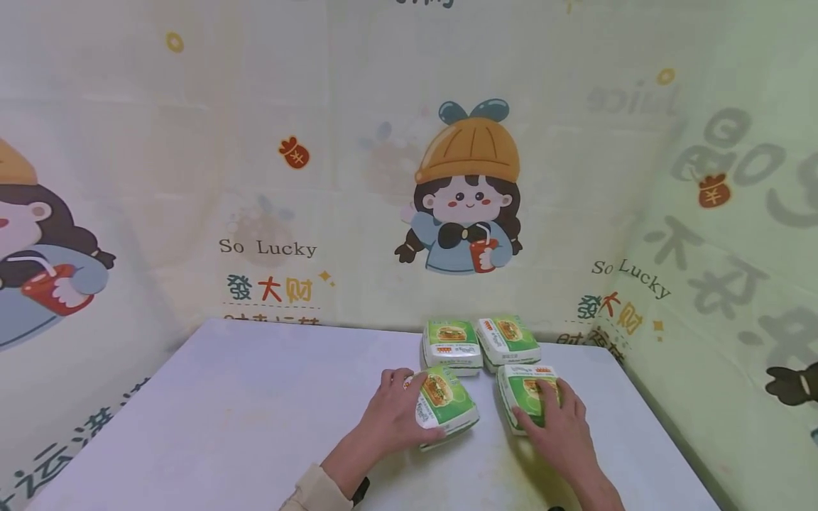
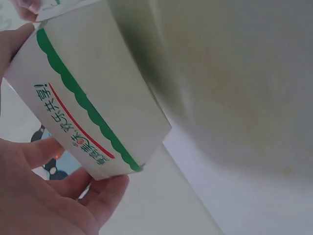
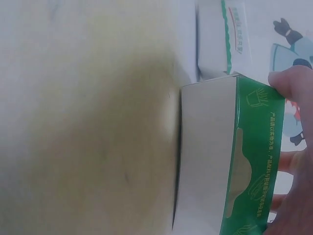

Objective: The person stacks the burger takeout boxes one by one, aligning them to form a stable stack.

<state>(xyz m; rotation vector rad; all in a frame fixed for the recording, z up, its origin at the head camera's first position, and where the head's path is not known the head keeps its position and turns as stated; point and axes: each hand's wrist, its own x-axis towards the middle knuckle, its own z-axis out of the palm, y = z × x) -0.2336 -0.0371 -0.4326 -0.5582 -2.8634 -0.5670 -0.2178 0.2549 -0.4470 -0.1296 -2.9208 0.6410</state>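
Observation:
My left hand (image 1: 395, 419) grips a green-and-white cardboard burger box (image 1: 452, 399), thumb on the near side and fingers at the far side. The box sits turned at an angle, and in the left wrist view its white side wall (image 2: 98, 83) shows a scalloped green band and red line. To the right, my right hand (image 1: 564, 431) holds a second burger box (image 1: 516, 390) from above, its thumb at the left edge and its fingers over the printed top. A plain white wall and green lid flap (image 3: 259, 147) of that box face the right wrist camera.
Two more burger boxes stand side by side at the table's back edge, one on the left (image 1: 451, 348) and one on the right (image 1: 509, 341). The white table (image 1: 224, 411) extends to the left. Printed cloth (image 1: 358, 213) hangs behind and along the sides.

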